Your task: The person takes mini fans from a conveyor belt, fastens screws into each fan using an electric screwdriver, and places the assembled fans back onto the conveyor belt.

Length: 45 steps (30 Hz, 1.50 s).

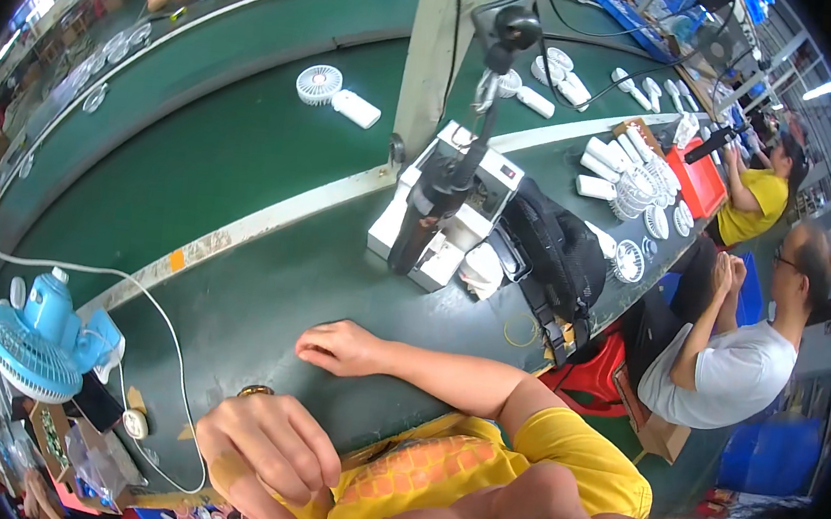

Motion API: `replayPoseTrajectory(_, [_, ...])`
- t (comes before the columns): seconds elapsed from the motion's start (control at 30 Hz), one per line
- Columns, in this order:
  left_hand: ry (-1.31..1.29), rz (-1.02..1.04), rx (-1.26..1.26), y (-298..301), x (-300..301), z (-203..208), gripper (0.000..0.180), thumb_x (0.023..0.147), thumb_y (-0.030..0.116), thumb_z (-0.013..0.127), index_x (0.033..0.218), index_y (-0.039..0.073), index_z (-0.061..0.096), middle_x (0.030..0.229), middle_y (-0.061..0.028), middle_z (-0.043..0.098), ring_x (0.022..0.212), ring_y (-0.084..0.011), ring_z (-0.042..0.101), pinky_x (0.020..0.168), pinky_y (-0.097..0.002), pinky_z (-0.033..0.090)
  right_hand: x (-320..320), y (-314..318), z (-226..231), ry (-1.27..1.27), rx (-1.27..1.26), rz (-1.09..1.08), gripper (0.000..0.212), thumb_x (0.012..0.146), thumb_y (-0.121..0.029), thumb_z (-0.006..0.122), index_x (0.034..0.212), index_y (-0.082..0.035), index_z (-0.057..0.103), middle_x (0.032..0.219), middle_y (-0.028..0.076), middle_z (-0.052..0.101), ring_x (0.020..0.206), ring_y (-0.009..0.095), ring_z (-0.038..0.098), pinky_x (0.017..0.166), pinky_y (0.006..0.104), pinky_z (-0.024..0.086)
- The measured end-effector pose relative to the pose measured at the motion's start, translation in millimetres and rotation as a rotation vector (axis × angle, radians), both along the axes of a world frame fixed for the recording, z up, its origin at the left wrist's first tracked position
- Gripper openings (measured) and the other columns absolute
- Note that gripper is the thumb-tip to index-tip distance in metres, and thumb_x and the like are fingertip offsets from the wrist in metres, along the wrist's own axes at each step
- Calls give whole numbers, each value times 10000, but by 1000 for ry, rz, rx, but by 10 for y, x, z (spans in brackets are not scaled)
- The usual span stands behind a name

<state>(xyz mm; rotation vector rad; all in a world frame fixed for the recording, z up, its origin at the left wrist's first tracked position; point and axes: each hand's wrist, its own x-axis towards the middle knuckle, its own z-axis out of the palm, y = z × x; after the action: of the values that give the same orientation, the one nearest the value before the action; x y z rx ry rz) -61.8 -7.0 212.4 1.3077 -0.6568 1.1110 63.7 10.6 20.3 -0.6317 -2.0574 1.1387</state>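
My left hand (267,455) is raised close in front of me at the lower left, with its fingers curled down. Its palm is hidden, so what it holds, if anything, does not show. A small gold-brown band (256,390) sits at the hand's upper edge; I cannot make out what it is. My right hand (342,348) rests on the dark green worktable (262,295), loosely closed, with nothing visible in it. Beyond it, a black handheld tool (431,206) hangs from a cord over white boxes (440,267).
A blue fan (37,348) with a white cable stands at the left. Behind, a green conveyor (197,138) carries a white handheld fan (319,85). A black bag (562,244), more white fans (637,191) and a red tray (699,177) lie right. A seated person (725,369) is nearby.
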Motion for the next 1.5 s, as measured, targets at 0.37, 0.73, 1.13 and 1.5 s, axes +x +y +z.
replayPoseTrajectory(0.37, [36,33,-79,31,28,-88,57,742,-52,605,706,-94,590,772,-196,550,587,-294,565,561,-439,535,49,40,17,74,-154,-11,136,804,-8,573,845,-45,449,794,50,493,596,151,501,548,280,434])
replayPoseTrajectory(0.73, [75,71,-40,114,-5,-55,68,748,-58,602,742,-112,642,821,-184,569,679,-290,607,637,-411,552,61,39,88,37,-208,12,133,776,54,495,832,-28,407,777,98,466,633,245,534,567,357,431])
replayPoseTrajectory(1.13, [51,33,-99,51,52,-71,71,748,-71,591,737,-126,634,822,-239,588,665,-315,601,617,-432,547,62,47,71,58,-114,-19,131,774,60,483,861,-29,442,827,90,465,671,238,514,598,336,434])
replayPoseTrajectory(1.5, [13,185,-90,20,95,-119,72,726,-51,607,684,-89,652,785,-174,547,650,-266,556,590,-380,536,68,48,28,67,-80,-10,135,777,40,497,888,-32,471,868,109,485,765,285,533,662,360,446])
